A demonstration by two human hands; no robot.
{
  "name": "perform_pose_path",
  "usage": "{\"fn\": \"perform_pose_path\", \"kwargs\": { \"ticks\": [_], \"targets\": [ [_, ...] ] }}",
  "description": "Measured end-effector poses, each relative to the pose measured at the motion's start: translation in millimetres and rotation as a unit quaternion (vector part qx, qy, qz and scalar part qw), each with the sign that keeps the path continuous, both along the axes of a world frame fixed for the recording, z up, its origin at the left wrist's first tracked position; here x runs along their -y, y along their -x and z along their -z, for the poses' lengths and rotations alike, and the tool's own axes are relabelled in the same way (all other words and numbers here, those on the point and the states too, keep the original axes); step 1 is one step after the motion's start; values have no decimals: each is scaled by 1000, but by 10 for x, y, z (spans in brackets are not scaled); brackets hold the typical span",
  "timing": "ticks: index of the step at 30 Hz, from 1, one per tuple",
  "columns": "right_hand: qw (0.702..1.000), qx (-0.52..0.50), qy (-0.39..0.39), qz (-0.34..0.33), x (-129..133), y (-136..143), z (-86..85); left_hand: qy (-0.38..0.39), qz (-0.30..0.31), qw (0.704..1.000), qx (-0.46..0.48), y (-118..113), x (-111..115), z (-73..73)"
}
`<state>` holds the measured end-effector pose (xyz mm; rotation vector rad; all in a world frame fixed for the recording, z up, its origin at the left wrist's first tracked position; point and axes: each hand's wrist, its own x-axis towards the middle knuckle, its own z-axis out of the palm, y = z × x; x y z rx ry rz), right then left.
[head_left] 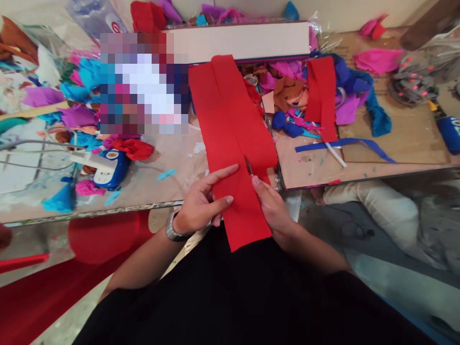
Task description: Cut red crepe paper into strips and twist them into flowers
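Observation:
A long red strip of crepe-like material (226, 120) stretches from the table down over its front edge toward my lap. My left hand (204, 199) holds its left side, thumb and forefinger lying on top and the other fingers tucked partly beneath. At the strip's right side, my right hand (275, 206) is closed around what look like scissors (248, 165). Their narrow metal tip shows against the red surface, while the handles are hidden by the hand and the strip. A lengthwise line runs up the strip from the tip; whether it is a cut or a fold I cannot tell.
Colourful scraps (287, 91) and another red strip (319, 93) lie on the right. A blue-and-white power strip (112, 167) with cables sits left. Behind is a long pale box (240, 40). A red chair (108, 235) stands lower left; another person's leg (377, 206) shows right.

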<state>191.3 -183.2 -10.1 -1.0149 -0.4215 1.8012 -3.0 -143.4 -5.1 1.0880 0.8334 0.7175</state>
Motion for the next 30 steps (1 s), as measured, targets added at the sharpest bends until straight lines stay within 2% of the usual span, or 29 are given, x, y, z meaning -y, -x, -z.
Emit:
{"fn": "perform_pose_path", "kwargs": {
  "ticks": [6,19,30],
  "targets": [
    [1000,-7,-6,1,3,2,35,-1,12,1000,-15,-3,-17,-48],
    [1000,-12,12,-3,-2,-1,1,11,17,1000,2,15,-3,-6],
    [1000,29,10,-3,30,3,-6,31,23,999,-3,10,13,-51]
  ]
}}
